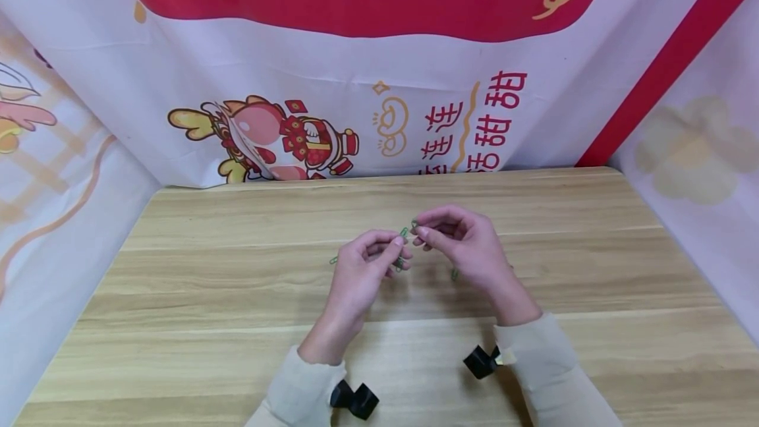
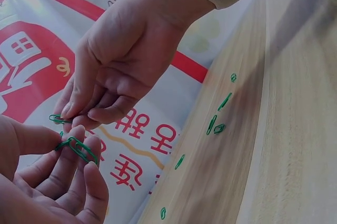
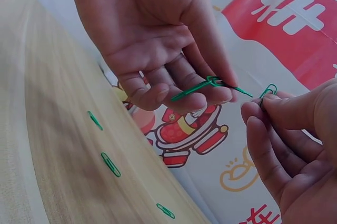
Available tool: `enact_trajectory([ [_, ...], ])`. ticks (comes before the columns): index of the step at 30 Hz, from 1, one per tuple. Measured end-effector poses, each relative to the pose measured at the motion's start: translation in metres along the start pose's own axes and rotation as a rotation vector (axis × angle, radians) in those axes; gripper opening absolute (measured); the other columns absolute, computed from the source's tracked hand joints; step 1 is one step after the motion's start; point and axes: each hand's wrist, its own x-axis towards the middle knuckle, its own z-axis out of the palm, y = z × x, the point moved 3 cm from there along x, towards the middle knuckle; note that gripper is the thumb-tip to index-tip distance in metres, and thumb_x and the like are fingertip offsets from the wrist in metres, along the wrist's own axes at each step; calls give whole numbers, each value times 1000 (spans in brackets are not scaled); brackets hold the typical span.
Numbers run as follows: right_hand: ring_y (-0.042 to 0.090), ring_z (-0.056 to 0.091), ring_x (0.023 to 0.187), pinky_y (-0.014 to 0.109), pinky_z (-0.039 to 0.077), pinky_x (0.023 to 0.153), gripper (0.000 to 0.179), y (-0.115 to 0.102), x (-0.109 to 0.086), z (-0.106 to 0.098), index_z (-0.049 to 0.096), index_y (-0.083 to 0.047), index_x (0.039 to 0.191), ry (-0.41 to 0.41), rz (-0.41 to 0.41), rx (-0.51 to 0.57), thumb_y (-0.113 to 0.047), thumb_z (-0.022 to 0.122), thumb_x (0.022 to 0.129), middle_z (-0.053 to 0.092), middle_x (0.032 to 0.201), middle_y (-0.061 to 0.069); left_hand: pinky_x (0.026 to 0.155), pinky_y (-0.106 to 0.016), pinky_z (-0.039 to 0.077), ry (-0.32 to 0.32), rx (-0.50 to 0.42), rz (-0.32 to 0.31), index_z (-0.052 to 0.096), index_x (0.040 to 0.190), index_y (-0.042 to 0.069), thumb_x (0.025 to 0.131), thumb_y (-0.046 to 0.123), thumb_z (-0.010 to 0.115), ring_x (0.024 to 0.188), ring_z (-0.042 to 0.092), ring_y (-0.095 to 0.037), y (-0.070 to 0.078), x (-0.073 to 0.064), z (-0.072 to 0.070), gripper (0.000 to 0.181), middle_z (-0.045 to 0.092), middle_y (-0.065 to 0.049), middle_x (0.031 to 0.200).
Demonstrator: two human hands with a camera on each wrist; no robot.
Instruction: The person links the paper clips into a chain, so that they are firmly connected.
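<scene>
My left hand (image 1: 365,269) pinches a green paper clip between thumb and index finger. A second clip is linked to it, and the two linked paper clips (image 2: 80,149) hang across the fingers. Just to the right, my right hand (image 1: 465,242) pinches one green paper clip (image 3: 269,90) between thumb and forefinger. Its loop points toward the tip of the left hand's clip; a small gap shows between them in the right wrist view. Both hands are raised above the wooden table (image 1: 237,348).
Several loose green paper clips lie on the table, among them one clip (image 2: 225,101) in the left wrist view and another clip (image 3: 110,164) in the right wrist view. A printed cloth (image 1: 332,58) stands behind the table's far edge.
</scene>
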Motion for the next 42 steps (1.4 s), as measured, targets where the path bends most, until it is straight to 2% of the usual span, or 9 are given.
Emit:
enact_trajectory([
  [10, 14, 77, 84, 29, 64, 78, 15, 1, 0, 0, 75, 0, 112, 17, -1, -47, -4, 77, 98, 81, 103, 15, 85, -36, 60, -14, 6, -10, 73, 122, 4, 108, 18, 66, 90, 72, -17, -1, -1, 2, 21, 79, -9, 105],
  [19, 14, 79, 80, 30, 63, 71, 13, 0, -1, 0, 74, 1, 111, -1, -9, -47, -5, 76, 99, 80, 104, 25, 84, -33, 60, -4, -4, -16, 74, 120, 4, 107, 16, 67, 88, 72, -17, -1, -1, 3, 19, 78, -8, 103],
  [23, 14, 79, 79, 30, 63, 69, 13, 0, -1, 1, 75, 0, 111, -2, -1, -50, -5, 76, 99, 80, 104, 24, 83, -32, 60, -4, -6, -20, 73, 120, 3, 106, 14, 67, 87, 72, -16, -1, -2, 4, 19, 78, -9, 102],
  [29, 14, 79, 78, 30, 63, 68, 13, 0, -1, 2, 75, 0, 111, -3, -14, -64, -6, 76, 99, 82, 99, 19, 82, -32, 59, -17, -11, -25, 74, 119, 5, 105, 14, 69, 88, 72, -18, -1, -2, 5, 18, 78, -18, 108],
  [33, 15, 79, 77, 30, 63, 67, 13, 0, -1, 2, 75, 0, 111, -8, -19, -74, -7, 76, 100, 82, 98, 18, 84, -34, 60, -9, 0, -25, 75, 119, 6, 105, 15, 69, 92, 73, -24, -1, -2, 6, 17, 79, -14, 107],
  [36, 14, 79, 77, 30, 63, 67, 13, 0, -1, 1, 75, 1, 111, -7, -16, -70, -6, 75, 100, 81, 101, 23, 85, -35, 60, -3, 4, -22, 74, 121, 5, 106, 15, 69, 93, 73, -26, -1, -2, 6, 19, 79, -11, 105],
  [42, 13, 79, 77, 29, 63, 66, 13, 0, -1, 0, 74, 2, 112, -5, -18, -47, -5, 74, 101, 77, 108, 31, 83, -34, 60, 3, 8, -19, 73, 123, 1, 106, 15, 68, 87, 72, -17, -1, -2, 5, 23, 79, -10, 103],
])
